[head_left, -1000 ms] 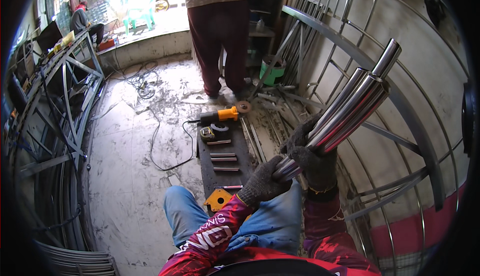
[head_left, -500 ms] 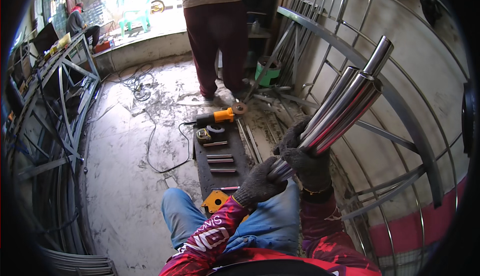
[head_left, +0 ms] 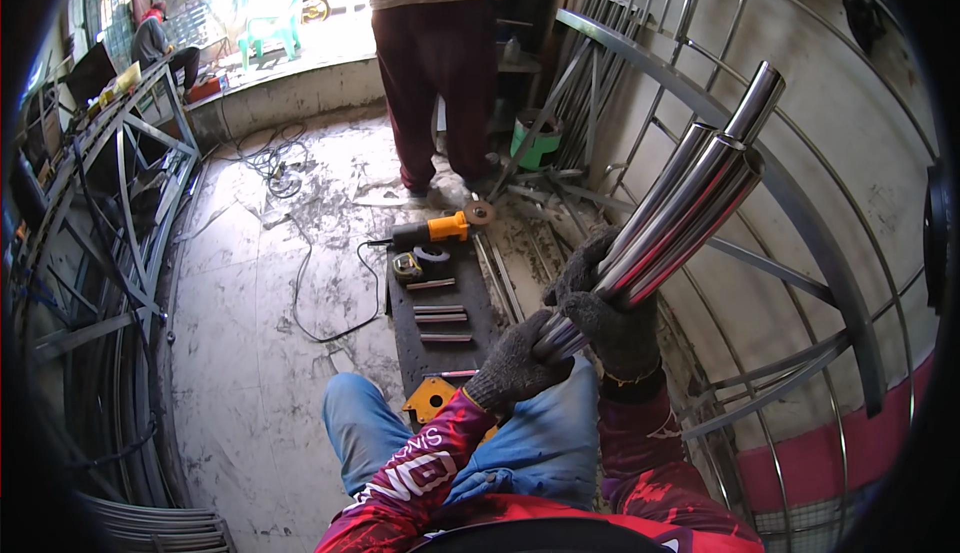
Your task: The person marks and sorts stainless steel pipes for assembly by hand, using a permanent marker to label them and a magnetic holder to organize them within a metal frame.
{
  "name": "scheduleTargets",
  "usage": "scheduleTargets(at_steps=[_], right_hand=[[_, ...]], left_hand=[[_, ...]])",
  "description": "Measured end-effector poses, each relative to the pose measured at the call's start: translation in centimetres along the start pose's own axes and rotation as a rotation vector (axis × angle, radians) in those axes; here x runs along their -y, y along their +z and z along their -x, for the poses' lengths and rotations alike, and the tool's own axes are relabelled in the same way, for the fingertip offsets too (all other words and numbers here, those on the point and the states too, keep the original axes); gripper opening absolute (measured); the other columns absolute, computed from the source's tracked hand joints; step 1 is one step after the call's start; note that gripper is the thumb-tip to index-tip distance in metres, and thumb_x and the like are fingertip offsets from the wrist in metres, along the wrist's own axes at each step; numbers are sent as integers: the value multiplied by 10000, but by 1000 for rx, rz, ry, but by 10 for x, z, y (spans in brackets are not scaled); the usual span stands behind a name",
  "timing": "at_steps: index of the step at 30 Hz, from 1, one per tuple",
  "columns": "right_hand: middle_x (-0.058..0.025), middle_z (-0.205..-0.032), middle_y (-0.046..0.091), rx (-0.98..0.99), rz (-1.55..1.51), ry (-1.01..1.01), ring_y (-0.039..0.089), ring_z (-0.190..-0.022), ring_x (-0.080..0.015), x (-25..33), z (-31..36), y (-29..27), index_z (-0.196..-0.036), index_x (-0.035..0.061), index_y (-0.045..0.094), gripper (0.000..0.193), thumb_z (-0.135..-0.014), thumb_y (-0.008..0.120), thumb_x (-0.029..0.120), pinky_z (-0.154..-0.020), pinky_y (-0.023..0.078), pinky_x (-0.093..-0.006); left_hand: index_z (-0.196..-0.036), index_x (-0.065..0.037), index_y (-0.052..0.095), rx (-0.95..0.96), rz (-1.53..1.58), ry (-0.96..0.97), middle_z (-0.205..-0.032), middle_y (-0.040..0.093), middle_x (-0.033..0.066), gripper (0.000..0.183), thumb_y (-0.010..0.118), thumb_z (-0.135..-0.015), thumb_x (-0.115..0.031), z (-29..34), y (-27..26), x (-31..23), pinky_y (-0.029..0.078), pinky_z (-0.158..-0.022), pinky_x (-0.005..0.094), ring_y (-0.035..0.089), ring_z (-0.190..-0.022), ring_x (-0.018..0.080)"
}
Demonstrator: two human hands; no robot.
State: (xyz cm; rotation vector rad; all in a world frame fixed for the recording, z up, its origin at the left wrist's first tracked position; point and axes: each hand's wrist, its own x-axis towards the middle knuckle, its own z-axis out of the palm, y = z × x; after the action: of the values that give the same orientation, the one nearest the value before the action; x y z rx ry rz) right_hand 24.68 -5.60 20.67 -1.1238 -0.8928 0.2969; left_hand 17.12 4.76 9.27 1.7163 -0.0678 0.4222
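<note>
A bundle of several shiny metal tubes (head_left: 680, 215) slants up to the right in front of me, one tube sticking out past the others. In a dark grey knit glove, my right hand (head_left: 612, 323) is wrapped round the bundle's lower middle. My left hand (head_left: 515, 365), gloved alike, grips the lower ends. Left of the hands lies a dark board (head_left: 440, 303) carrying short cut tubes (head_left: 440, 317), a tape measure (head_left: 407, 267) and a yellow angle grinder (head_left: 440, 228). A yellow magnetic welding square (head_left: 430, 400) rests at the board's near end, by my knee.
Another person (head_left: 435, 73) stands beyond the board; a second one (head_left: 160, 48) sits far left. Metal frames (head_left: 130, 193) crowd the left side. A curved steel frame (head_left: 790, 203) leans on the right wall. A power cord (head_left: 300, 293) loops across the floor near a green bucket (head_left: 537, 141).
The tube bundle has shifted very slightly, with both hands keeping their grip. The standing person's upper body and arm have moved a little to the right.
</note>
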Motion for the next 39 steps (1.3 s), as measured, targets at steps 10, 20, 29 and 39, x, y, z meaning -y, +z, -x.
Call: scheduleTargets(at_steps=[10, 20, 29, 39], right_hand=[[-97, -958, 620, 0, 6, -2, 634, -850, -172, -3, 2, 1, -1265, -7, 475, 577, -746, 727, -33, -754, 553, -311], [-92, -1050, 602, 10, -95, -24, 649, -941, -168, -12, 4, 1, -1326, 11, 457, 598, -790, 672, -141, -768, 574, -288], [-98, -1054, 605, 28, -7, 6, 637, -941, -170, -7, 5, -2, -1289, 5, 475, 596, -759, 727, -94, -792, 560, -302], [-104, -1032, 616, 19, 13, -4, 637, -916, -173, -9, 5, -2, -1286, 2, 471, 598, -757, 735, -82, -791, 555, -305]], left_hand=[[-1210, -47, 536, 4, 10, 14, -1045, 655, 182, 542, 755, -752, -238, 2, 0, 6, 525, -857, 428, 661, -973, 344], [-1191, -37, 541, 9, -107, 41, -1038, 665, 178, 513, 746, -754, -212, -1, 5, 16, 534, -836, 428, 672, -957, 334], [-1260, -42, 537, 47, -11, -57, -1088, 684, 185, 610, 784, -736, -232, 1, 0, 13, 539, -868, 423, 680, -997, 333], [-1251, -43, 540, 50, -29, -38, -1085, 676, 178, 605, 795, -734, -226, 2, -2, 10, 531, -894, 419, 672, -1014, 332]])
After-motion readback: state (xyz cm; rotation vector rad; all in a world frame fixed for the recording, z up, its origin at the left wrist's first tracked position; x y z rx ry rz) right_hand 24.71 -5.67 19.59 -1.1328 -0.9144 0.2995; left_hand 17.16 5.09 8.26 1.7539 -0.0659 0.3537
